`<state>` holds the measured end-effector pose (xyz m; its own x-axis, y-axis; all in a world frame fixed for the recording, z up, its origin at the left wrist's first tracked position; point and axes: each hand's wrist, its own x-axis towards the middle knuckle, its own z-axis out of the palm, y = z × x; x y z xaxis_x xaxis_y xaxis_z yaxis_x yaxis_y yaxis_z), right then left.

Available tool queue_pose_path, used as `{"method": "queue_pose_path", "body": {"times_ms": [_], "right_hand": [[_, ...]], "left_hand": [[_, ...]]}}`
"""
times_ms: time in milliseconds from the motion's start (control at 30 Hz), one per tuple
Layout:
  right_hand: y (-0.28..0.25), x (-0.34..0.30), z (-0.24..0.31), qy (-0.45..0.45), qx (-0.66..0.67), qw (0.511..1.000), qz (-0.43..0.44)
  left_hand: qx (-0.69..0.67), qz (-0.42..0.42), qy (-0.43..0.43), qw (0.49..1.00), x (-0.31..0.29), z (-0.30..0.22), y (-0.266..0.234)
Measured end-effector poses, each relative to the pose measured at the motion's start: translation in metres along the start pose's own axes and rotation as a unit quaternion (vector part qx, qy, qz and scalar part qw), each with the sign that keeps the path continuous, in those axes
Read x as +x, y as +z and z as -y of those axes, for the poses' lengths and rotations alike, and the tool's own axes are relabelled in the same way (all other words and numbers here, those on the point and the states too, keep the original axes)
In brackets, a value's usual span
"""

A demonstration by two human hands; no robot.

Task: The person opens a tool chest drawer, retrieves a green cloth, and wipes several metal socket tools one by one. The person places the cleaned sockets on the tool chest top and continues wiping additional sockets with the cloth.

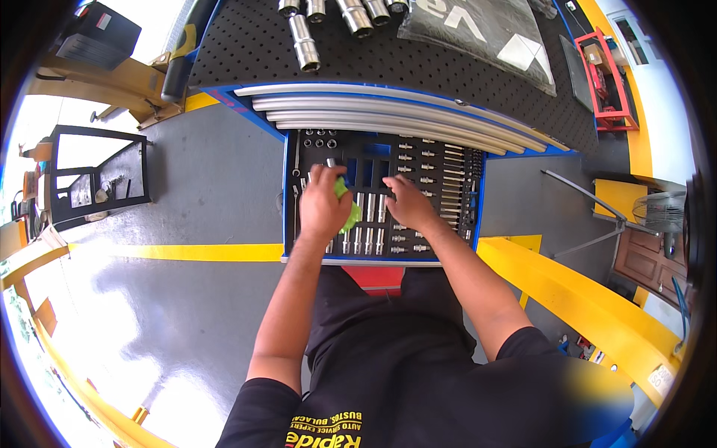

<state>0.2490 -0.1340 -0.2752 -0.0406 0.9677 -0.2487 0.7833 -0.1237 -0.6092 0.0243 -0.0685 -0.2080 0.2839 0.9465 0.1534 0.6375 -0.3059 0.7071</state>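
Note:
A drawer (478, 216) of a blue tool cabinet is pulled out in front of me, its black foam tray fitted with sockets and bits. Over its left part, my left hand (325, 205) is closed round a bright green cloth (348, 213). A short shiny metal piece (331, 162) shows just beyond those fingertips; whether they grip it I cannot tell. My right hand (409, 203) is above the middle of the tray, thumb and forefinger apart, and nothing shows between them. Long chrome sockets (370, 240) lie in rows between the hands. Several blue-bottomed slots (367, 172) beyond them hold nothing visible.
On the cabinet's perforated black top (246, 56) lie large chrome sockets (305, 45) and a plastic-wrapped package (478, 37). Closed drawers' silver handles (358, 112) overhang the tray's far end. A yellow beam (575, 287) runs at right; a black metal frame (101, 175) stands left.

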Motion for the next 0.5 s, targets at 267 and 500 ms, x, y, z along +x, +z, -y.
{"method": "queue_pose_path", "body": {"times_ms": [267, 500], "right_hand": [[0.06, 0.004, -0.016, 0.112, -0.093, 0.986, 0.081], [0.068, 0.014, -0.003, 0.155, -0.123, 0.977, 0.083]], "left_hand": [[0.068, 0.24, -0.136, 0.959, -0.052, 0.054, 0.107], [0.053, 0.245, -0.121, 0.96, -0.049, 0.068, 0.114]]}}
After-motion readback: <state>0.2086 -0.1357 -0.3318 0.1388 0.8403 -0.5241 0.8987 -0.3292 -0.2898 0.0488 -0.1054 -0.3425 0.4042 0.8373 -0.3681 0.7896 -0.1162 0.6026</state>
